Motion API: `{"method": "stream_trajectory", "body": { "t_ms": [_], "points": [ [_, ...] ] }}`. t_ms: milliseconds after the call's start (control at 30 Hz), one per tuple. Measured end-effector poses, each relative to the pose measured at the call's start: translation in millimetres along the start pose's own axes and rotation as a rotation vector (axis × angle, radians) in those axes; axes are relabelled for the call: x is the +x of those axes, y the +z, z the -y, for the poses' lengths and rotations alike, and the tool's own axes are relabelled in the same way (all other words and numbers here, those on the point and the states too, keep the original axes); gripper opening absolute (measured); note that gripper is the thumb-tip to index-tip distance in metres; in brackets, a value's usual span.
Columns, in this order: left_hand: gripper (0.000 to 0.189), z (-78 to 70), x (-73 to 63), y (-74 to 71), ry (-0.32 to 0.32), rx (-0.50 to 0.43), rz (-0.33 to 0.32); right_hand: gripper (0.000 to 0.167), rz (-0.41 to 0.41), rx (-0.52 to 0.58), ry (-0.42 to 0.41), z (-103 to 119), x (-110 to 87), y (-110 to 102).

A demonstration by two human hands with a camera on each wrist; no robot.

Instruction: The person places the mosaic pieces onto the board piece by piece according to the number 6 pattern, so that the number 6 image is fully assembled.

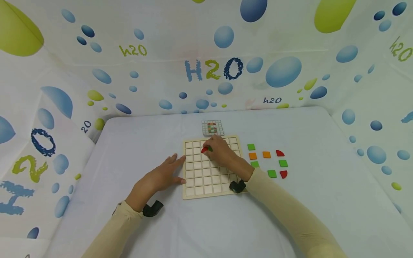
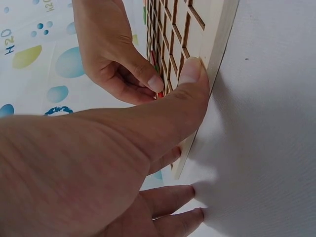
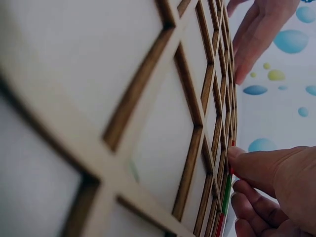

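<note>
Resting at the left edge of a wooden grid board [image 1: 198, 181], the left hand [image 1: 162, 175] is spread, its thumb on the rim and two fingertips down on the white cloth [image 1: 155, 234]. Over the board's far part the right hand [image 1: 221, 149] pinches a red piece [image 1: 204, 150] at a cell, with a green piece [image 1: 210, 148] just beside it. Right of the board lie loose green squares [image 1: 272, 173], red quarter-rounds [image 1: 283, 174] and orange squares [image 1: 266, 154]. Beyond the board sits a patterned card [image 1: 212, 128].
</note>
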State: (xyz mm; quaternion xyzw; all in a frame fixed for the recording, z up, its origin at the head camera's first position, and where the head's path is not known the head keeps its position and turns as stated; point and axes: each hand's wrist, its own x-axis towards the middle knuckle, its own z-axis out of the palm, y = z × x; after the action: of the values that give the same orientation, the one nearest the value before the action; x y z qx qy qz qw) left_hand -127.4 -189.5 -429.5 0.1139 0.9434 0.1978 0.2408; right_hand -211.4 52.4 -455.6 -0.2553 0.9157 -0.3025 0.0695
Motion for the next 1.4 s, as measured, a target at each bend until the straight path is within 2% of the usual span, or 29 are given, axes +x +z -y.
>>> {"method": "stream_trajectory", "body": {
  "t_ms": [533,733,933,1033,1400],
  "points": [
    [0.094,-3.7,3.2,-0.1,-0.014,0.011,0.000,0.026,-0.009,-0.006,-0.017,-2.7,-4.5,-5.3],
    [0.094,-4.7,4.0,0.6,-0.022,0.000,0.004,0.028,-0.033,0.073,-0.004,-11.7,-11.0,-17.7],
    [0.095,-4.7,3.4,2.6,-0.022,0.003,0.009,0.033,-0.112,0.186,0.006,-32.1,-22.5,-40.0],
    [0.094,-4.8,3.0,2.9,-0.021,0.004,0.007,0.034,-0.155,0.199,0.026,-45.4,-30.8,-52.5],
    [0.095,-3.6,2.2,3.5,-0.024,0.019,0.000,0.039,-0.183,0.111,0.210,-98.3,-68.3,-87.8]
  ]
}}
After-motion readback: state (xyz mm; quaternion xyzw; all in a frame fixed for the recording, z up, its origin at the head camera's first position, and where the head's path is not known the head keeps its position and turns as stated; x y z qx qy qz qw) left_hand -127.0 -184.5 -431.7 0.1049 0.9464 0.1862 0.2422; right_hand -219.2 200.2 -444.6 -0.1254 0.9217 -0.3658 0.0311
